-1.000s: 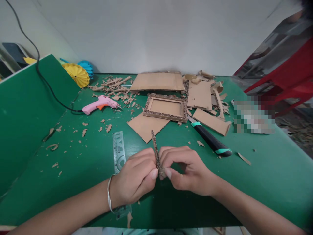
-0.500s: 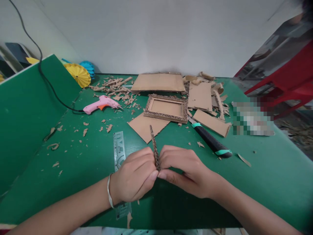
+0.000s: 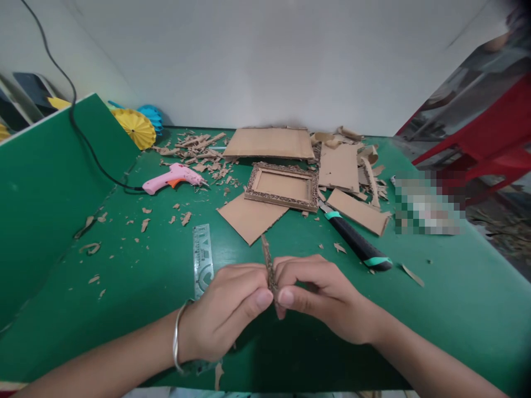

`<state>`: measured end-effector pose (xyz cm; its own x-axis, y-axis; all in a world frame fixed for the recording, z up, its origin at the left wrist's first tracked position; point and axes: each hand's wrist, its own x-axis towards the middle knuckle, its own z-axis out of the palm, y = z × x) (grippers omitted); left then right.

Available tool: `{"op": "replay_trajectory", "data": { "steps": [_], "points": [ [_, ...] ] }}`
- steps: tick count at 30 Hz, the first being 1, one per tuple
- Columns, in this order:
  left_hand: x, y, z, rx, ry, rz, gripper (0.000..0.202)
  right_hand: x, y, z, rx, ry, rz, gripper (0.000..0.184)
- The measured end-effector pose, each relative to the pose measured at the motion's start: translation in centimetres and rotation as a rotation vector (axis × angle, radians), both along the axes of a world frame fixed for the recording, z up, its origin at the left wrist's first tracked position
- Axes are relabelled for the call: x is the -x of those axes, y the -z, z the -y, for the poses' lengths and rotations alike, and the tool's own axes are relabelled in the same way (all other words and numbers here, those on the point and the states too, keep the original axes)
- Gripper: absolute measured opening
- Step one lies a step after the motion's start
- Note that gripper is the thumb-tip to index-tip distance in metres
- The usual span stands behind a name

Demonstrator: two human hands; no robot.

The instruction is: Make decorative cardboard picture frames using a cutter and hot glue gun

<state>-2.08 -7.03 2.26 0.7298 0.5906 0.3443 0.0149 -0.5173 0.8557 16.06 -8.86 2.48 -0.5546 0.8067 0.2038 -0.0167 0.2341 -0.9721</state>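
Between my two hands a narrow piece of corrugated cardboard (image 3: 267,258) is pinched, its ragged edge facing up. My left hand (image 3: 236,304), with a silver bangle at the wrist, is closed on its left side. On its right side my right hand (image 3: 323,296) grips with thumb and bent fingers. Both thumbs press close together near the strip's lower end. Partly under my left hand and wrist lies a clear ruler (image 3: 202,254). Beyond the hands, a cardboard frame (image 3: 269,199) rests partly over a flat cardboard piece (image 3: 251,218).
A pink glue gun (image 3: 174,178) with a black cord lies left. A black and teal utility knife (image 3: 357,240) lies right, beside a cardboard strip (image 3: 360,211). Cardboard scraps (image 3: 194,146) and a larger panel (image 3: 269,142) sit by the wall. A red chair (image 3: 493,138) stands right.
My hands and the cardboard strip have shifted slightly down towards me. The strip's lower end now shows below my thumbs, and less of it stands up beyond my fingers.
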Motion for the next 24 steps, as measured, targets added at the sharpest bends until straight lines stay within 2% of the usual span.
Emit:
{"op": "replay_trajectory", "data": {
  "steps": [2, 4, 11, 14, 18, 22, 24],
  "points": [
    [0.1, -0.5, 0.2, 0.222, 0.004, 0.026, 0.035, -0.1, -0.2, 0.1, 0.185, -0.024, -0.090, 0.024],
    [0.2, -0.8, 0.3, 0.383, -0.019, 0.074, 0.037, -0.1, -0.1, 0.2, 0.296, -0.029, -0.173, 0.025],
    [-0.4, -0.1, 0.4, 0.831, -0.019, 0.310, 0.036, 0.2, 0.9, -0.4, 0.433, -0.054, -0.455, 0.021],
    [-0.6, -0.3, 0.2, 0.902, -0.036, 0.386, 0.036, 0.3, 1.0, -0.6, 0.486, -0.073, -0.587, 0.021],
    [-0.9, -0.9, 0.0, 0.919, -0.059, 0.448, 0.036, 0.7, 0.8, -0.6, 0.550, -0.063, -0.711, 0.023],
    [-1.2, -1.0, -0.3, 0.931, -0.128, 0.410, 0.036, 0.8, 0.5, -1.0, 0.585, 0.024, -0.776, 0.035],
    [-1.2, -0.8, -0.6, 0.890, -0.164, 0.371, 0.035, 0.6, 0.6, -1.4, 0.614, 0.060, -0.739, 0.036]
  ]
}}
